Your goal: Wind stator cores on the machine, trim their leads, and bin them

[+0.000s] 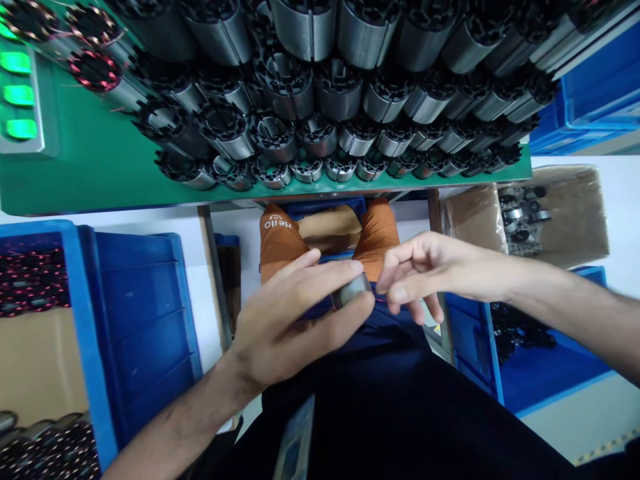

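In front of my lap, my left hand (305, 310) grips a small metal-sided motor stator (353, 291) between thumb and fingers. Its grey cylindrical side faces up, and the hand covers much of the rest. Just to the right, my right hand (417, 273) has its thumb and forefinger drawn together, with the other fingers curled. A thin red wire (379, 299) shows between the stator and the right fingertips, which close on it. The hands are slightly blurred.
Rows of metal stators with black end pieces (340, 93) cover the green bench (90, 180) ahead. Red-wound stators (95, 70) lie near a green-lit box (20, 97). Blue crates (145, 313) stand left; a cardboard box (570, 220) and blue bin (565, 373) hold parts right.
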Demonstrator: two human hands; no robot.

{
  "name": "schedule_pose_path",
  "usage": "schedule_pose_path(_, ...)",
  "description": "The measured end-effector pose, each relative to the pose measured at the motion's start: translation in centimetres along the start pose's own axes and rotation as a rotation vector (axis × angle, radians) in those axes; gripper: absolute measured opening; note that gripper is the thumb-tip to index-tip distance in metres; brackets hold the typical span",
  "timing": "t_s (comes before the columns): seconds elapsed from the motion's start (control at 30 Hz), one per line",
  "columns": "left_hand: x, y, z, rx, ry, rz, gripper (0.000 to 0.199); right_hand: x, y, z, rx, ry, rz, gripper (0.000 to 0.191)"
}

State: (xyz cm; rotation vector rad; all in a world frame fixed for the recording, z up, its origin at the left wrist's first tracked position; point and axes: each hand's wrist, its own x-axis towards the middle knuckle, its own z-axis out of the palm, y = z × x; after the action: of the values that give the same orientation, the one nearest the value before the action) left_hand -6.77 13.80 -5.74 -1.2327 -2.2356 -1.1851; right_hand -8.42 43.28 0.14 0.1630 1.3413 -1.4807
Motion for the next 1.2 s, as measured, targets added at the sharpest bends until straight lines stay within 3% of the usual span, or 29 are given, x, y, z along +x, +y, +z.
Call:
schedule_pose_path(0.07,0.2,0.2,0.2,0.070,-0.018,0.077,0.026,0.7,0.6,0.9,-0.062,-0.007,-0.055,0.045)
schedule_pose_path(0.13,0.4,0.4,0.4,0.088,-0.029,0.058,0.027,0.6,0.5,1.8,-0.348,0.130,-0.269,0.037)
schedule_pose_path(0.2,0.5,0.6,0.6,-0.020,-0.060,-0.116,0.031,-0.2,-0.2,2.2,-0.677,0.273,-0.490,0.034)
schedule_pose_path(0.27,0.4,0.7,0.5,-0.141,-0.097,-0.305,0.034,-1.4,-1.0,1.8,-0.881,0.345,-0.611,0.032)
schedule_pose_path(0.33,0.1,0.6,0.4,-0.171,-0.070,-0.323,0.033,-2.4,-1.7,0.9,-0.868,0.382,-0.598,0.025)
schedule_pose_path(0.4,-0.3,0.4,0.2,-0.107,-0.001,-0.218,0.032,-2.6,-1.8,0.1,-0.623,0.352,-0.429,0.033)
schedule_pose_path(0.5,-0.7,0.0,0.3,-0.027,0.048,-0.043,0.029,-1.4,-0.9,0.1,-0.166,0.110,-0.106,0.045)
schedule_pose_path(0.57,-0.6,0.1,0.5,0.026,0.049,0.039,0.025,-0.4,-0.2,0.8,-0.025,-0.012,-0.015,0.046)
schedule_pose_path(0.67,-0.1,0.9,0.7,0.052,0.025,0.000,0.026,-0.5,0.6,2.0,-0.151,0.065,-0.146,0.039)
schedule_pose_path(0.8,-0.3,1.5,-0.3,-0.042,0.054,-0.296,0.029,-2.7,2.4,1.1,-0.481,0.347,-0.335,0.026)
schedule_pose_path(0.9,-1.2,-0.3,-2.7,0.032,0.176,-0.408,0.026,-2.8,4.7,-0.9,-0.480,0.491,-0.275,0.037)
schedule_pose_path(0.97,-1.7,-2.8,-5.0,0.161,0.241,-0.467,0.015,-1.8,6.4,-1.4,-0.418,0.505,-0.205,0.047)
schedule_pose_path(1.07,-1.9,-7.6,-7.7,0.315,0.354,-0.556,0.005,0.7,9.1,-0.3,-0.313,0.423,-0.126,0.058)
schedule_pose_path(1.2,-0.9,-12.8,-8.5,0.318,0.374,-0.606,0.016,3.8,11.6,2.2,-0.281,0.294,-0.091,0.064)
